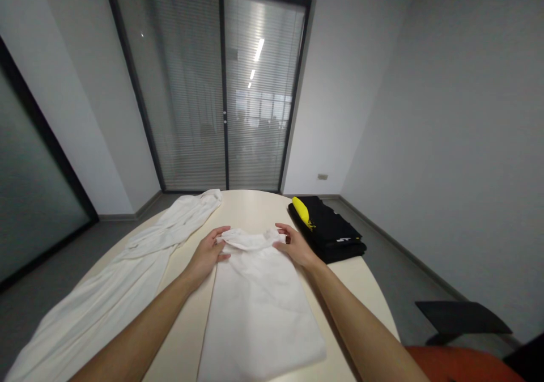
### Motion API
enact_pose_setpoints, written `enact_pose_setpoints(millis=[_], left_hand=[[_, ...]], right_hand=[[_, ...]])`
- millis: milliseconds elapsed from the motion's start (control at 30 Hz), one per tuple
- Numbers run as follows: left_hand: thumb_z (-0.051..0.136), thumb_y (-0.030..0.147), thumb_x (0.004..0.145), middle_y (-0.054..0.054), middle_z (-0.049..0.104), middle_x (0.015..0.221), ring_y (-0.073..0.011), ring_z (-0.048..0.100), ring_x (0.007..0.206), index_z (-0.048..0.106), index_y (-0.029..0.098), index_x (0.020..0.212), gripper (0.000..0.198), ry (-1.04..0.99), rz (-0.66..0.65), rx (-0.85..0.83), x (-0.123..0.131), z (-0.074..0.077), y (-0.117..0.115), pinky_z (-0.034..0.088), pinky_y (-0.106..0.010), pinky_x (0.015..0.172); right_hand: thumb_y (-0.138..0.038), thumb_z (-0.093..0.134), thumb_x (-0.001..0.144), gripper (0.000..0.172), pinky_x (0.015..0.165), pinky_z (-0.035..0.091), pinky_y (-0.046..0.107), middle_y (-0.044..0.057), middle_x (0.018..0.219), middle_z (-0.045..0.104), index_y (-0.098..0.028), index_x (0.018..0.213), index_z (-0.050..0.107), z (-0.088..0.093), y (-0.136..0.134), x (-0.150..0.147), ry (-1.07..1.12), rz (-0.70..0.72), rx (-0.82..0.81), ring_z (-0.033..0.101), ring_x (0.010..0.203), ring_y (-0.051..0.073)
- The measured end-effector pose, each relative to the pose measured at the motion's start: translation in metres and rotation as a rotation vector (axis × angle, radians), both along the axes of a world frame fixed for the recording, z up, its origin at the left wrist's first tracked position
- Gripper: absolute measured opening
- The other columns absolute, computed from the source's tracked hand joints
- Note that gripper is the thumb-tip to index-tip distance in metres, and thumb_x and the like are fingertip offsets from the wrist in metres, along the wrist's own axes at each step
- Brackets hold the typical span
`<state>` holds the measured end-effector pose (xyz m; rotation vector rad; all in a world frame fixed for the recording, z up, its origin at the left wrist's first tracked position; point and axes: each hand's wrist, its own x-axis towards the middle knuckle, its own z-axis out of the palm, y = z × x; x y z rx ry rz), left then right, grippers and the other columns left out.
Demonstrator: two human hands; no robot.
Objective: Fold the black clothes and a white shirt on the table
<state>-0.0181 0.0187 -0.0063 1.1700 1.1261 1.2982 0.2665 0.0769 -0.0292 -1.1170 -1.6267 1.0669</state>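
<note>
A white garment (259, 308), apparently a T-shirt, lies in a long narrow shape on the table in front of me, its far end slightly bunched. My left hand (208, 253) pinches the far left corner between thumb and fingers. At the far right corner, my right hand (295, 246) grips the fabric the same way. Another white cloth (140, 263) is spread loosely along the left side of the table, apart from my left hand. Its kind cannot be made out.
A stack of folded black clothes (331, 226), with a yellow patch on top, sits at the table's right edge. The pale round table (242, 203) carries everything. An orange chair seat (459, 365) and a black armrest (463, 317) stand at lower right. Glass panels with blinds (187, 98) rise behind.
</note>
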Motion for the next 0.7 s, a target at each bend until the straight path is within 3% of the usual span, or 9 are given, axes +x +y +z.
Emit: enact_pose_setpoints(millis=[133, 300, 367, 467, 567, 700], left_hand=[[0.075, 0.040, 0.070, -0.013, 0.067, 0.123, -0.0244, 0.066, 0.109, 0.061, 0.017, 0.116, 0.053, -0.039, -0.027, 0.063, 0.003, 0.003, 0.000, 0.057, -0.036, 0.088], [0.072, 0.035, 0.070, -0.010, 0.071, 0.108, -0.0225, 0.068, 0.097, 0.062, 0.017, 0.113, 0.048, 0.058, -0.037, 0.078, 0.000, 0.002, 0.000, 0.055, -0.035, 0.087], [0.070, 0.032, 0.071, -0.007, 0.071, 0.101, -0.0209, 0.068, 0.092, 0.062, 0.017, 0.114, 0.046, 0.115, -0.060, 0.102, -0.004, -0.001, 0.001, 0.053, -0.033, 0.086], [0.070, 0.022, 0.066, -0.004, 0.069, 0.096, -0.0196, 0.067, 0.092, 0.063, 0.017, 0.116, 0.051, 0.181, -0.085, 0.118, -0.009, -0.004, 0.001, 0.051, -0.030, 0.085], [0.071, 0.018, 0.061, -0.004, 0.067, 0.094, -0.0203, 0.066, 0.094, 0.065, 0.018, 0.114, 0.054, 0.203, -0.084, 0.129, -0.011, -0.002, 0.000, 0.050, -0.030, 0.087], [0.077, 0.019, 0.059, -0.011, 0.070, 0.113, -0.0245, 0.065, 0.108, 0.067, 0.016, 0.114, 0.055, 0.199, -0.118, 0.133, -0.011, 0.002, -0.003, 0.047, -0.034, 0.097]], right_hand=[[-0.022, 0.070, 0.062, 0.056, 0.076, 0.046, 0.029, 0.004, 0.101, 0.063, -0.018, 0.118, 0.064, 0.009, 0.000, 0.002, 0.026, 0.039, -0.027, 0.058, 0.080, 0.015], [-0.018, 0.070, 0.061, 0.033, 0.080, 0.046, 0.029, 0.006, 0.115, 0.064, -0.019, 0.093, 0.063, 0.018, -0.011, 0.004, -0.010, 0.135, -0.025, 0.060, 0.090, 0.017], [-0.019, 0.072, 0.063, 0.030, 0.079, 0.045, 0.028, 0.004, 0.109, 0.065, -0.020, 0.090, 0.060, 0.017, -0.015, 0.004, -0.040, 0.170, -0.005, 0.059, 0.090, 0.017], [-0.023, 0.069, 0.070, 0.025, 0.074, 0.044, 0.027, 0.000, 0.091, 0.063, -0.021, 0.090, 0.054, 0.017, -0.019, 0.005, -0.033, 0.167, 0.042, 0.057, 0.081, 0.015], [-0.028, 0.066, 0.075, 0.025, 0.074, 0.044, 0.027, 0.001, 0.092, 0.062, -0.023, 0.094, 0.050, 0.020, -0.020, 0.005, 0.048, 0.151, 0.059, 0.057, 0.080, 0.015], [-0.024, 0.066, 0.075, 0.045, 0.081, 0.046, 0.029, 0.004, 0.103, 0.061, -0.023, 0.118, 0.053, 0.025, -0.024, 0.006, 0.030, 0.187, 0.087, 0.058, 0.091, 0.017]])
